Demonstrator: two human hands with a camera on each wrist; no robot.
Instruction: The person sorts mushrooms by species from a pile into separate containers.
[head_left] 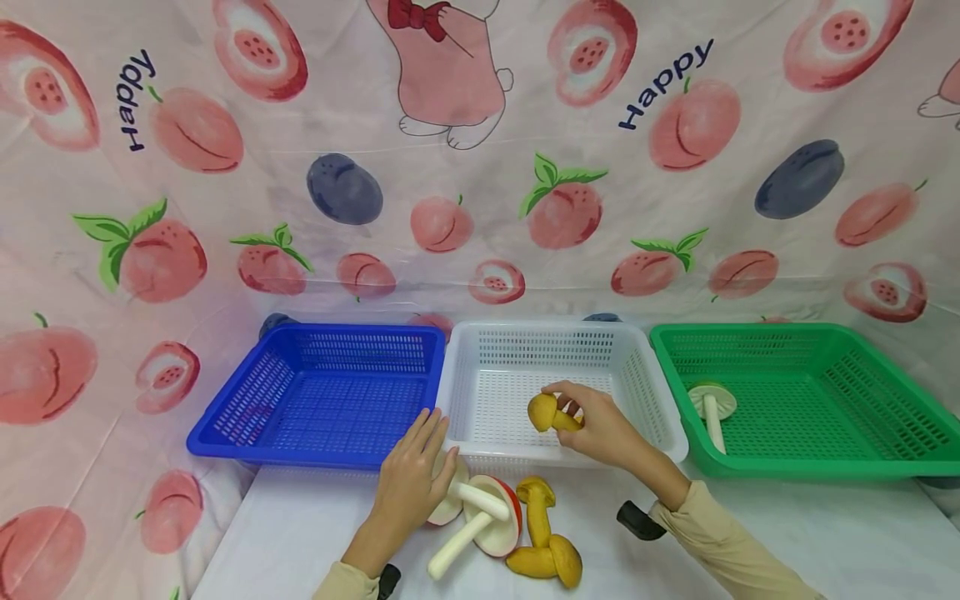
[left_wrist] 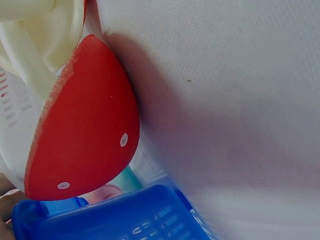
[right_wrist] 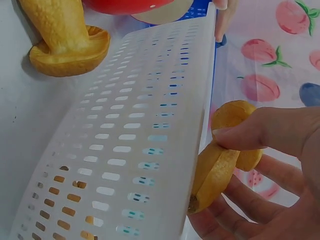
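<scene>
A yellow mushroom (head_left: pixel 543 412) is pinched between the thumb and fingers of my right hand (head_left: pixel 603 425), over the front part of the white basket (head_left: pixel 675 446). In the right wrist view the same mushroom (right_wrist: pixel 215 175) shows beside the basket's rim. My left hand (head_left: pixel 408 479) has its fingers extended at the front, where the blue basket (head_left: pixel 300 457) and the white one meet. Close by it on the table lie red-capped mushrooms (head_left: pixel 491 533) with white stems, one partly hidden by the hand. The left wrist view shows a red cap (left_wrist: pixel 90 125) with white spots up close.
Two more yellow mushrooms, one standing toward the basket (head_left: pixel 537 517) and one lying across (head_left: pixel 547 562), are on the white table (head_left: pixel 300 533). The green basket (head_left: pixel 810 468) at the right holds a pale, white-stemmed mushroom (head_left: pixel 711 408). A fruit-print cloth (head_left: pixel 465 183) hangs behind the baskets.
</scene>
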